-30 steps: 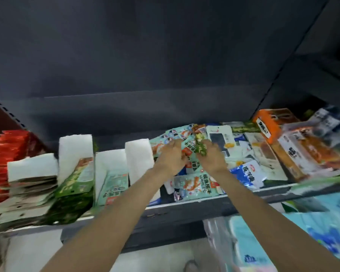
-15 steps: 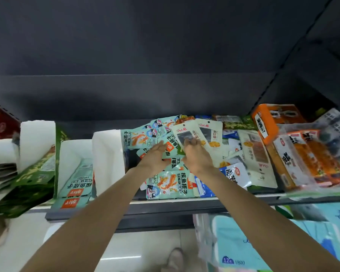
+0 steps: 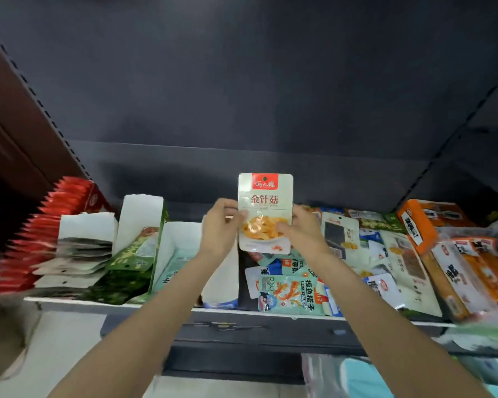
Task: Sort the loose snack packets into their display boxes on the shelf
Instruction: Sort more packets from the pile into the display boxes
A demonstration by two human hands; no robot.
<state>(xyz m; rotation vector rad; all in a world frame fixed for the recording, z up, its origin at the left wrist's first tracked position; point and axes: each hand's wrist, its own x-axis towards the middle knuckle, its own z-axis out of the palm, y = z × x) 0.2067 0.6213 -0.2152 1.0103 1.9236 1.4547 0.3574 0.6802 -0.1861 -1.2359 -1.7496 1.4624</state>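
I hold a white snack packet [image 3: 265, 208] with a red label and a picture of orange food upright above the shelf. My left hand [image 3: 220, 229] pinches its left edge and my right hand [image 3: 302, 231] grips its lower right side. Below and to the right lies a heap of loose packets [image 3: 291, 291], teal, white and blue. White display boxes [image 3: 141, 214] stand left of my hands, holding green packets [image 3: 133, 254] and teal packets [image 3: 170, 271].
Red packets [image 3: 41, 225] fill a box at the far left, next to grey-white packets [image 3: 78, 254]. An orange box [image 3: 420, 222] and orange-and-white packs [image 3: 472, 274] sit at the right. The shelf's front edge [image 3: 242, 311] runs below; bagged goods lie underneath at the lower right.
Both hands have lifted out of the loose heap and now hold the white packet up in front of the dark back wall. The view has swung to the left.
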